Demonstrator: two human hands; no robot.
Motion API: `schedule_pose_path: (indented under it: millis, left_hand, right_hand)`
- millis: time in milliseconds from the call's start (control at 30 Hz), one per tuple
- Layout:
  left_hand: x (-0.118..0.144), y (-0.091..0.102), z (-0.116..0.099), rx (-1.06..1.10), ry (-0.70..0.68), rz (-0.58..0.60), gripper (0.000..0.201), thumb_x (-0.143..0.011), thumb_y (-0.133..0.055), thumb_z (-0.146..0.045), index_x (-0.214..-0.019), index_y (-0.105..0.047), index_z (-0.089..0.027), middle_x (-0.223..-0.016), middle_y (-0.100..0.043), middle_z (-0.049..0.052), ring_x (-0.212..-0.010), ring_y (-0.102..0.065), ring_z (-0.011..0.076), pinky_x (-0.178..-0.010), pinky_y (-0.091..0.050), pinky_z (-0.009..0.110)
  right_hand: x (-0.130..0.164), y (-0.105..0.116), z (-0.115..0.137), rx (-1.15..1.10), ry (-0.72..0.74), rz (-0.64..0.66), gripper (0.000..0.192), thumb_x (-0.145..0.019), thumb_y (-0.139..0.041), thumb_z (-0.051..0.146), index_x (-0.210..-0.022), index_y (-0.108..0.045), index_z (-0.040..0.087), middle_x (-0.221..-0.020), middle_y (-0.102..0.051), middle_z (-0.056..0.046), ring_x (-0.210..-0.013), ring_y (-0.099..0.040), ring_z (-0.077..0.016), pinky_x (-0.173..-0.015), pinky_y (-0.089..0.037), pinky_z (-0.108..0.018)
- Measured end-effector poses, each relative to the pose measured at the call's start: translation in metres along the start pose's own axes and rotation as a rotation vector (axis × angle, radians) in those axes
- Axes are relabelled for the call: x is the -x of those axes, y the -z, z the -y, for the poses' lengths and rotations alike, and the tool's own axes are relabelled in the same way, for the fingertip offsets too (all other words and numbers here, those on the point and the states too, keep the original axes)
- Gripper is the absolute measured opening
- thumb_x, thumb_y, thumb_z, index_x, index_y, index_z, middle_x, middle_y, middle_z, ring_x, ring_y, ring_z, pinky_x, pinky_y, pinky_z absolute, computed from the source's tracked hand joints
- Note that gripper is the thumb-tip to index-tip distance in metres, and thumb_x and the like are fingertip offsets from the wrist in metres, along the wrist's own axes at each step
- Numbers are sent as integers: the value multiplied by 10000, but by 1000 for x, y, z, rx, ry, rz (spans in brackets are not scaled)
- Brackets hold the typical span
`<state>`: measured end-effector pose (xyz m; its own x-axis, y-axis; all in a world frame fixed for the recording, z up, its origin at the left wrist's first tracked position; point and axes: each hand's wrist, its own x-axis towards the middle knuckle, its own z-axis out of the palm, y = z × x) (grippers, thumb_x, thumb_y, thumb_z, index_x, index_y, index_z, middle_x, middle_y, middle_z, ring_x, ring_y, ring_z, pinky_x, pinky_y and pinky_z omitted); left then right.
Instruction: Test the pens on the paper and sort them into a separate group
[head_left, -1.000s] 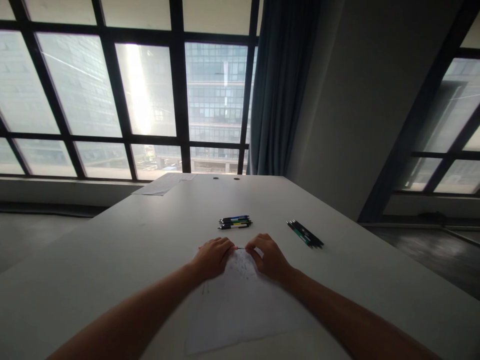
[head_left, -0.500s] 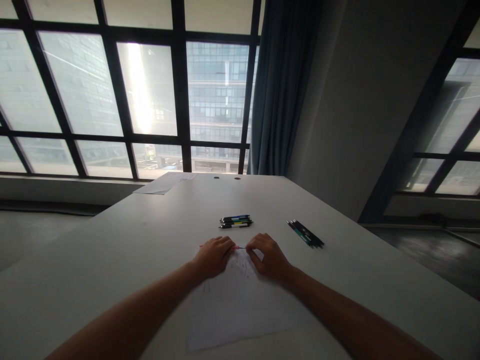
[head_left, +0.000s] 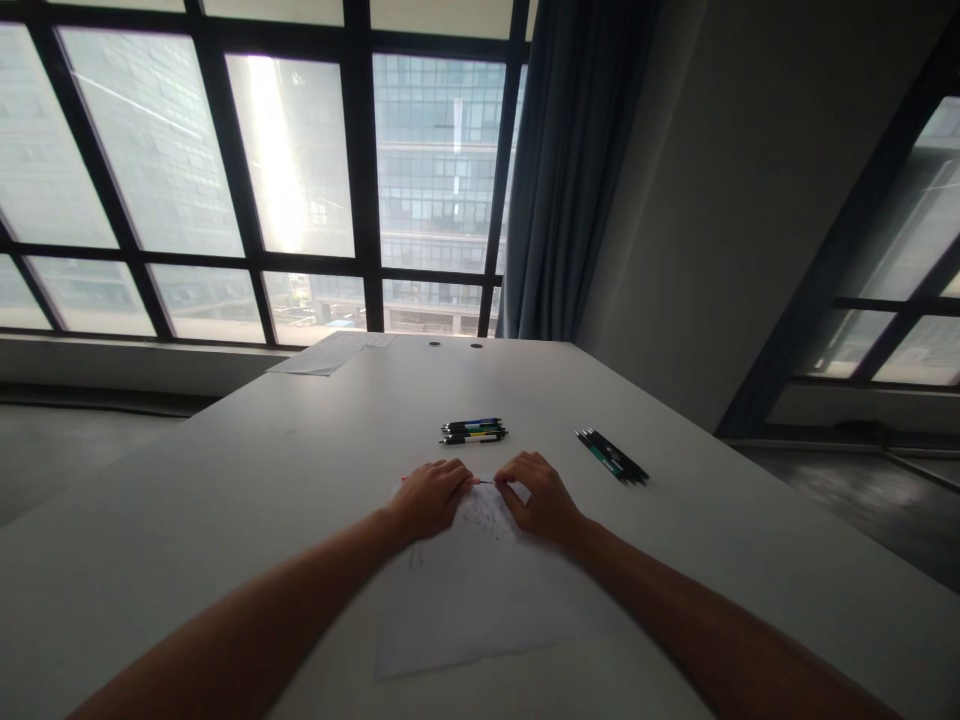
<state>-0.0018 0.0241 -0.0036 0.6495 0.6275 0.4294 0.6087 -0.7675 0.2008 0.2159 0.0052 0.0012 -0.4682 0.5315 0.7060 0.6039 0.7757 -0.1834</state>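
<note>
Left hand: the left hand (head_left: 429, 497) rests knuckles-up on the far edge of the white sheet of paper (head_left: 480, 590), fingers curled around the pink end of a thin pen-like stick (head_left: 480, 482), so it is grasping that stick
Right hand: the right hand (head_left: 541, 497) lies just beside the left one, fingers bent, fingertips pinching the dark end of the same stick; it too is grasping it
Stick: held level between the 2 hands, just above the far edge of the sheet; only a short stretch shows between the fingers, and a pink tip pokes out at the left of the left hand
Sheet: flat on the pale grey worktop (head_left: 225, 500), under both hands and wrists, with faint scribbles near the fingers
Near pens: a small bunch of dark click pens with blue, green and yellow bands (head_left: 472, 431) lies on the worktop just beyond the hands, apart from them
Far pens: a second bunch of dark pens with green (head_left: 611, 456) lies to the right, well apart from the right hand
Back of worktop: a few loose white papers (head_left: 330, 355) sit at the far left corner near the big dark-framed window (head_left: 360, 160)
Curtain: a blue-grey curtain (head_left: 570, 170) hangs right of the window
</note>
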Motion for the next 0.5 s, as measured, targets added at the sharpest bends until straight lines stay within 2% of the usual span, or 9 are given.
schedule_pose_path:
  millis: [233, 500]
  left_hand:
    - [0, 0, 1, 6, -12, 11, 273, -992, -347, -298, -981, -598, -192, -957, -651, 64, -906, -622, 199, -821, -486, 326]
    - [0, 1, 0, 27, -58, 36, 279, -993, -346, -297, -1061, -601, -207, -1019, -645, 61, -964, -603, 194, -866, -477, 318]
  right_hand:
    - [1, -5, -2, -13, 0, 19, 95, -836, -568, 104, -833, -631, 175, -782, -679, -44, -739, -571, -185, -715, -408, -331]
    - [1, -9, -3, -48, 5, 0, 91, -895, -607, 225, -832, -657, 181, -740, -676, -45, -713, -584, -179, -701, -415, -320]
